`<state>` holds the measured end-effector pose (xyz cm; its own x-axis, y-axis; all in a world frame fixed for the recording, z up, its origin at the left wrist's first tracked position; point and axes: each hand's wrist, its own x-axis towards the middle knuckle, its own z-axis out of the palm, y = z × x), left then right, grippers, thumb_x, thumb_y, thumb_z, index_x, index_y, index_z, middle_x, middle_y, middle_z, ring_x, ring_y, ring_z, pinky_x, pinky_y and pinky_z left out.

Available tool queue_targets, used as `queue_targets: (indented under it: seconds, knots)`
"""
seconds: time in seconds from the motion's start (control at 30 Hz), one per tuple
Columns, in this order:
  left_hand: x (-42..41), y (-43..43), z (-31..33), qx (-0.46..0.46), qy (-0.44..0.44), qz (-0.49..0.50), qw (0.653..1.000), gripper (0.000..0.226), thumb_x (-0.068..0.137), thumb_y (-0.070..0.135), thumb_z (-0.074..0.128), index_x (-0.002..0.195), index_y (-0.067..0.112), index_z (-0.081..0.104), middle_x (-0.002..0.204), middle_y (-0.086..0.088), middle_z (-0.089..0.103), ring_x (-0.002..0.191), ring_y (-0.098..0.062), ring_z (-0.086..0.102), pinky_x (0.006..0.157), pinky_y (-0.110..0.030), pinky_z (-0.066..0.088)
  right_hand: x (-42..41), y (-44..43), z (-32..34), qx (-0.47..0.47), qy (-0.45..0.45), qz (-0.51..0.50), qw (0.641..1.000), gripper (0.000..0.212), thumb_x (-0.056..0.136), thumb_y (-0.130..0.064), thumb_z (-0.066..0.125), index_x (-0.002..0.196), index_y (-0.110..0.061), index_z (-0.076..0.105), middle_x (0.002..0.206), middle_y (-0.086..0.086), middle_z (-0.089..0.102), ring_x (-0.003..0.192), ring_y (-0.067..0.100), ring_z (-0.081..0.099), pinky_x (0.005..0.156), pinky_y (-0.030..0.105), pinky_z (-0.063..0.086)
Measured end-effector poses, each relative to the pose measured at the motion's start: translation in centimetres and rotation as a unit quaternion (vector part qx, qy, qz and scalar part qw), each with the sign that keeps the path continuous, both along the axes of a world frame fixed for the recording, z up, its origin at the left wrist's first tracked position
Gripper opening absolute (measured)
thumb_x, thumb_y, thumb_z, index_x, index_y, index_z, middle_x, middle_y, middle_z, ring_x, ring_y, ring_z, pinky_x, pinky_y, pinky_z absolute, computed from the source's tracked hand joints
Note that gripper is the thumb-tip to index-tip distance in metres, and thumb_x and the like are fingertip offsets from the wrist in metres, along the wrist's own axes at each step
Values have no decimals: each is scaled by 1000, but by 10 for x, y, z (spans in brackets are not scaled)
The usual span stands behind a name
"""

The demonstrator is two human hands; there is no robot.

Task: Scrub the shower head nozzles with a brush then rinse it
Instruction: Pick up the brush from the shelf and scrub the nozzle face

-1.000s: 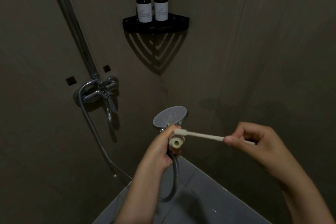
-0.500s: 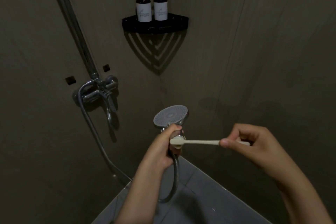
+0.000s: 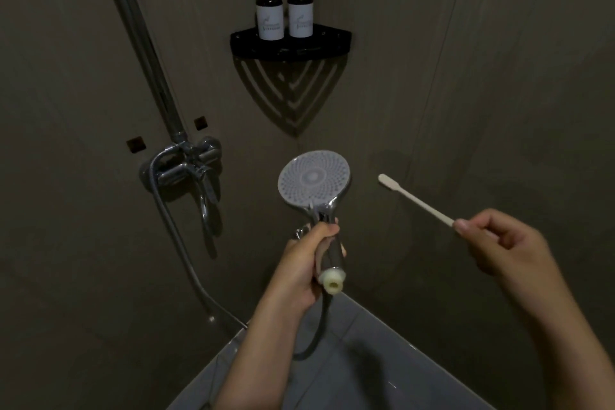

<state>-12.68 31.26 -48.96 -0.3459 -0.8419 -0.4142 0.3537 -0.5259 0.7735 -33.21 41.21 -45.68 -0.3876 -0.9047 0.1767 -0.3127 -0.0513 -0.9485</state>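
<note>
The left hand (image 3: 306, 263) grasps the chrome handle of the shower head (image 3: 313, 181), with the nozzle face turned toward the camera. At 3 o'clock of it, the right hand (image 3: 499, 243) pinches the brush (image 3: 416, 200) by its handle end. The brush head points to 10 o'clock, apart from the nozzles.

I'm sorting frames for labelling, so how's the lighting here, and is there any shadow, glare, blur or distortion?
Head view: dim overall, lit from above; the corner shelf throws a slatted shadow down the wall corner; small glints on the chrome handle of the shower head; the riser pipe leans, likely wide-angle distortion; the right hand holding the toothbrush looks slightly soft.
</note>
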Motion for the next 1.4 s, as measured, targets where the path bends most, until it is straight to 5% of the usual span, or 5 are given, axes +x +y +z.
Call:
queue_targets:
  seconds: [0.47, 0.73, 0.97, 1.23, 1.4]
  knots:
    - [-2, 9, 3, -237, 6, -51, 970, 35, 69, 1, 62, 103, 11, 59, 58, -2, 52, 50, -16, 55, 46, -23, 46, 13, -4, 1, 6, -11, 2, 1000, 39, 79, -38, 56, 78, 1, 56, 59, 8, 37, 49, 11, 32, 44, 17, 27]
    - [-8, 12, 0, -263, -8, -65, 963, 42, 66, 1, 64, 106, 13, 59, 58, 4, 52, 52, -17, 55, 49, -23, 47, 19, -9, 4, -36, -48, -6, 998, 34, 88, -23, 54, 80, 10, 50, 59, 9, 36, 50, 13, 29, 43, 15, 25]
    - [-17, 16, -7, -288, -39, -85, 953, 35, 64, 0, 65, 90, 23, 64, 57, 4, 51, 50, -16, 53, 49, -25, 47, 26, -23, 23, -93, -21, -14, 995, 17, 91, -19, 53, 85, -4, 57, 58, 8, 38, 50, 12, 35, 42, 15, 29]
    - [-21, 22, -7, -303, -60, -124, 943, 45, 65, 0, 64, 108, 12, 61, 57, 6, 53, 49, -12, 53, 51, -24, 48, 41, -33, 31, -146, 74, -5, 986, 16, 83, -25, 65, 79, -11, 61, 80, 5, 69, 77, 20, 67, 69, 47, 54]
    - [-19, 21, -5, -299, -55, -126, 944, 46, 64, -1, 64, 108, 11, 61, 57, 5, 52, 49, -11, 54, 51, -23, 48, 36, -38, 26, -169, 74, -46, 982, 16, 83, -21, 66, 77, -8, 61, 78, -4, 70, 77, 8, 68, 64, 31, 55]
